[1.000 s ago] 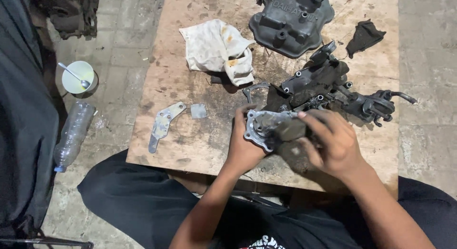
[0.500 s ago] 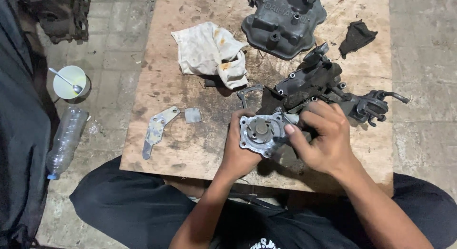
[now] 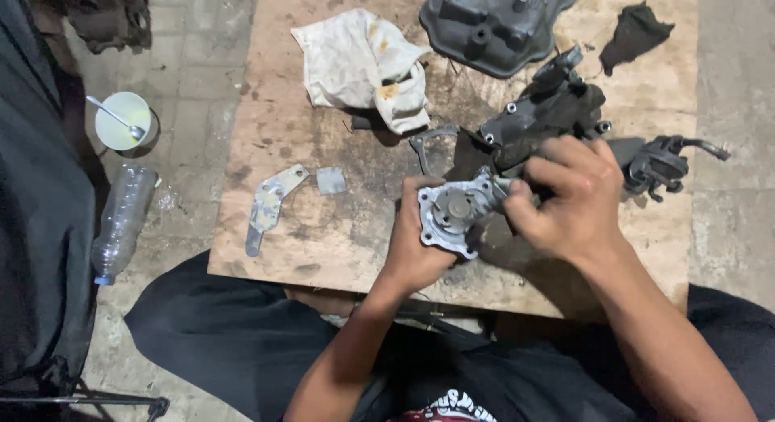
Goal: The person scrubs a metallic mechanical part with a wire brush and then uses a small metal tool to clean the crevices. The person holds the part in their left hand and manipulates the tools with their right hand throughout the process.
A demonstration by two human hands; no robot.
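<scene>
At the centre of the frame both hands hold one round grey metal pump housing with a flanged, bolt-holed face (image 3: 452, 214) – the left hand (image 3: 413, 246) wraps its lower left edge, the right hand (image 3: 569, 198) is clenched around its right side. It sits just above the stained wooden board (image 3: 323, 228). On the board lie one stained white rag (image 3: 363, 63), one flat metal bracket (image 3: 270, 204), one small square metal plate (image 3: 330, 180) – and two black engine castings at upper right.

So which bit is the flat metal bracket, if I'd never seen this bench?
Start at the stained wooden board. Look at its near-left part, left of the left hand. The flat, pale grey, elongated metal bracket lies there beside a small square plate; it is longer, with holes.
</scene>
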